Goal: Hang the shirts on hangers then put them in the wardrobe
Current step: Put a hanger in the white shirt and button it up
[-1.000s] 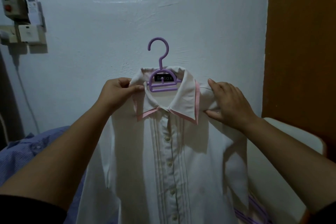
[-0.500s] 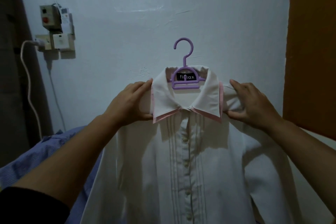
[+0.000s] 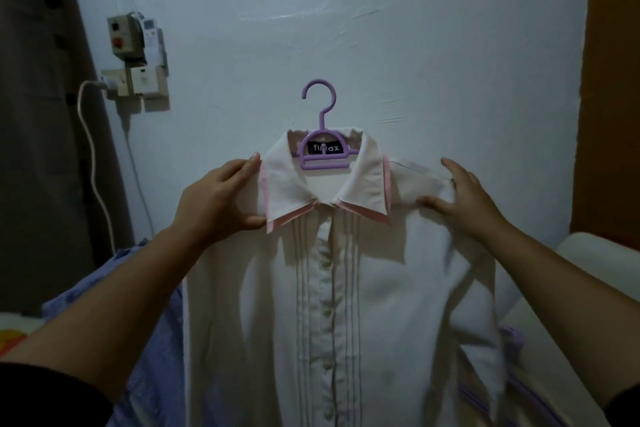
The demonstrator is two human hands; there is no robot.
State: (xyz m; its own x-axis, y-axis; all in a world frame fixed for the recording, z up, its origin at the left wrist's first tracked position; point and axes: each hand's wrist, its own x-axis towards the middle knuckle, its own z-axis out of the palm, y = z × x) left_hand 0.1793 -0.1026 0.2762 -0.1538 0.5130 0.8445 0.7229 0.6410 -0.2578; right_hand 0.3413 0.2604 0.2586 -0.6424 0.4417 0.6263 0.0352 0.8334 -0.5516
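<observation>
A white button-up shirt [image 3: 381,305] with a pink-edged collar hangs on a purple hanger [image 3: 323,149], held up in front of a pale wall. The hanger's hook sticks up above the collar; its arms are hidden inside the shirt. My left hand [image 3: 218,204] grips the shirt's left shoulder beside the collar, thumb under, fingers on top. My right hand [image 3: 460,198] holds the right shoulder, thumb pinching the cloth and fingers spread over it.
A blue shirt [image 3: 138,305] lies on the bed at lower left. Another purple hanger [image 3: 512,340] peeks out at lower right beside a white cushion [image 3: 595,256]. A brown wooden panel [image 3: 613,80] stands at right. Wall switches [image 3: 133,55] and a cable are at upper left.
The view has swung left and the shirt sits more to the right. My left hand slid from the collar fold to the shoulder; the collar is now flattened and even.
</observation>
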